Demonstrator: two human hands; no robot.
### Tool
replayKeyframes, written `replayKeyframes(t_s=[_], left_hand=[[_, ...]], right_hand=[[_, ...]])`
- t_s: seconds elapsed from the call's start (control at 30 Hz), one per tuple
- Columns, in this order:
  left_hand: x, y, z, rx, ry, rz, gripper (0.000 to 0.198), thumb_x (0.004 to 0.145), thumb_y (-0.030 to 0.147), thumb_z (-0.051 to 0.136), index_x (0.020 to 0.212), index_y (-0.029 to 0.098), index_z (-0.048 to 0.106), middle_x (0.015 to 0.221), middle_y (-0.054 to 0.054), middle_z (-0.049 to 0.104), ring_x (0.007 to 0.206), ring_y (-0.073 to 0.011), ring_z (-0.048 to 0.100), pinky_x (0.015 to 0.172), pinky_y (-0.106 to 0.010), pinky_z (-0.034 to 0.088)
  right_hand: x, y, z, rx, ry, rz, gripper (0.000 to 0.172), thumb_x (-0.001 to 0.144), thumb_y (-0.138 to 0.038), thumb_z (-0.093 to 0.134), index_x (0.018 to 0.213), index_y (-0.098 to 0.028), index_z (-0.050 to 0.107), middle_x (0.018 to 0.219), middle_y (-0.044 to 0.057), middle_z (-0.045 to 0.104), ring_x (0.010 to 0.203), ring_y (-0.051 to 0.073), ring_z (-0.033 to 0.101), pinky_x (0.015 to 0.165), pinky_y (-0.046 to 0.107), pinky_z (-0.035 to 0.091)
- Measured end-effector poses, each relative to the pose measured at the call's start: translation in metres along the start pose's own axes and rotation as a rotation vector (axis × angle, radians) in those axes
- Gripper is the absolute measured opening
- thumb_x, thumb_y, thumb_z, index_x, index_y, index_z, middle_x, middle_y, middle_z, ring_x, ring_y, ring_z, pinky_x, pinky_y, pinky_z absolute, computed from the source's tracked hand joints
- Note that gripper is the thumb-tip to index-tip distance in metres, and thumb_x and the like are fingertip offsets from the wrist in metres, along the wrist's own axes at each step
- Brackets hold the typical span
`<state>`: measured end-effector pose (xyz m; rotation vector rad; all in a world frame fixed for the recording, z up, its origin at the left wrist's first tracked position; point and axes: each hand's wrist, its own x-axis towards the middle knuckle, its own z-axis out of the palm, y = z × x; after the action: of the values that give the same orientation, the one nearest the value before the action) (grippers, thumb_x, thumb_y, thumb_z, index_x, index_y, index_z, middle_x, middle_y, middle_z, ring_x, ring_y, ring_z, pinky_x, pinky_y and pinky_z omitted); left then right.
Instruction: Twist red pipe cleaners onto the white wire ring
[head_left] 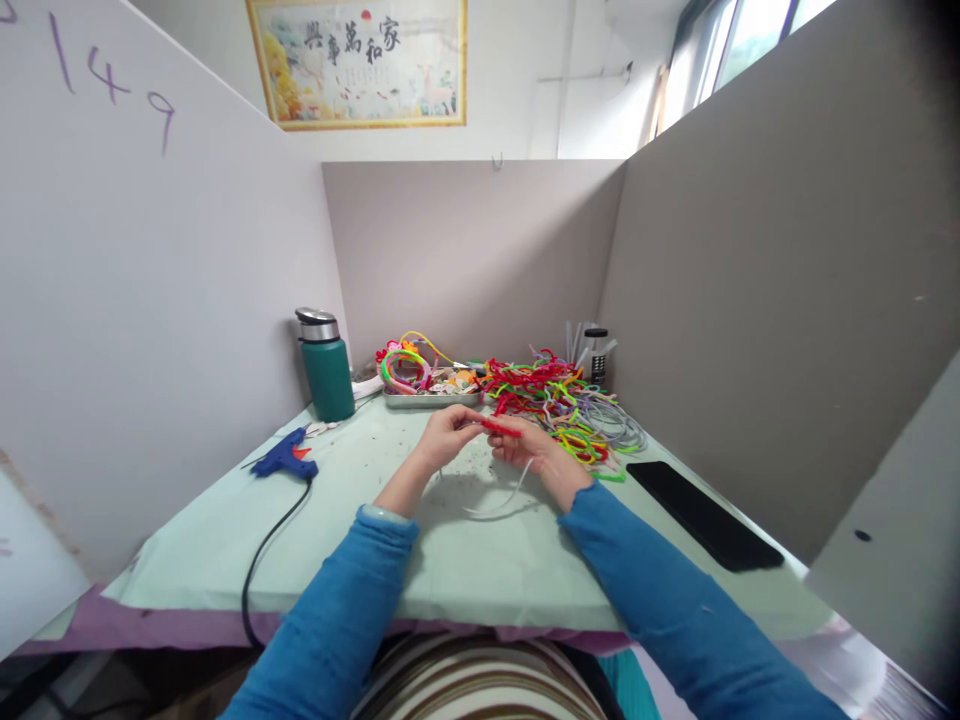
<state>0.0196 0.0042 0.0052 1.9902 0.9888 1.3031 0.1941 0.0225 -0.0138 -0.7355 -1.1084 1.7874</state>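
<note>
Between my two hands lies a short red fuzzy pipe cleaner [501, 428], held just above the middle of the table. My left hand [445, 438] pinches its left end with thumb and fingertips. The fingers of my right hand [534, 452] are closed around its right part, partly hidden by the palm. A thin pale strand [501, 514] hangs in a loop below my right hand; where it is attached cannot be seen. Right behind the hands sits a tangled heap of coloured pipe cleaners [536, 385], mostly red, yellow, green and grey.
A metal tray [431, 400] holds finished-looking loops and small pieces. Left stand a green bottle [328, 375] and a blue glue gun [287, 455] with its black cord [259, 560]. A black phone-like slab [705, 515] lies right. A dark-capped jar [595, 355] stands behind; partitions enclose the table.
</note>
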Motion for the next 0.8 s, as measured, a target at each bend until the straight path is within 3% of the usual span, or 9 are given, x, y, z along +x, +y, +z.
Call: replayKeyframes(t_s=[0.1,0.3,0.43,0.63,0.8], left_hand=[[0.000,0.004,-0.001,-0.077,0.051,-0.107,0.028,0.067,0.034,0.065,0.083,0.012,0.068,0.069,-0.002,0.062,0.059,-0.0092,0.047,0.056,-0.022,0.036],[0.003,0.004,-0.003,-0.252,0.084,-0.307,0.035,0.060,0.037,0.070,0.083,0.011,0.065,0.061,0.003,0.053,0.042,-0.0030,0.033,0.041,-0.020,0.023],[0.003,0.000,-0.003,-0.359,0.092,-0.368,0.034,0.058,0.036,0.074,0.078,0.011,0.061,0.056,0.005,0.047,0.039,-0.0017,0.030,0.039,-0.020,0.017],[0.002,-0.008,-0.006,-0.548,-0.034,-0.478,0.029,0.062,0.030,0.075,0.077,0.013,0.057,0.048,0.010,0.030,0.036,-0.0010,0.021,0.038,-0.020,0.010],[0.002,-0.006,-0.008,-0.636,-0.089,-0.502,0.028,0.066,0.031,0.073,0.074,0.014,0.052,0.049,0.011,0.027,0.036,-0.0007,0.018,0.038,-0.020,0.007]], right_hand=[[-0.002,0.001,0.004,-0.019,0.022,-0.038,0.021,0.068,-0.027,0.073,0.076,-0.018,0.056,0.061,-0.003,0.055,0.053,0.009,0.049,0.051,0.022,0.039],[0.000,0.005,0.006,-0.156,-0.069,-0.143,0.030,0.058,-0.032,0.080,0.073,-0.016,0.061,0.060,-0.004,0.052,0.052,0.007,0.044,0.049,0.021,0.035],[0.005,0.009,0.005,-0.299,-0.012,-0.264,0.030,0.058,-0.036,0.078,0.074,-0.015,0.064,0.057,-0.004,0.049,0.048,0.006,0.040,0.048,0.022,0.031],[0.003,0.010,0.010,-0.651,0.131,-0.506,0.027,0.066,-0.041,0.070,0.067,-0.015,0.062,0.049,-0.004,0.047,0.046,0.008,0.038,0.047,0.025,0.027],[0.000,0.010,0.018,-0.594,0.169,-0.547,0.029,0.066,-0.043,0.069,0.073,-0.015,0.063,0.050,-0.005,0.046,0.047,0.008,0.037,0.047,0.024,0.028]])
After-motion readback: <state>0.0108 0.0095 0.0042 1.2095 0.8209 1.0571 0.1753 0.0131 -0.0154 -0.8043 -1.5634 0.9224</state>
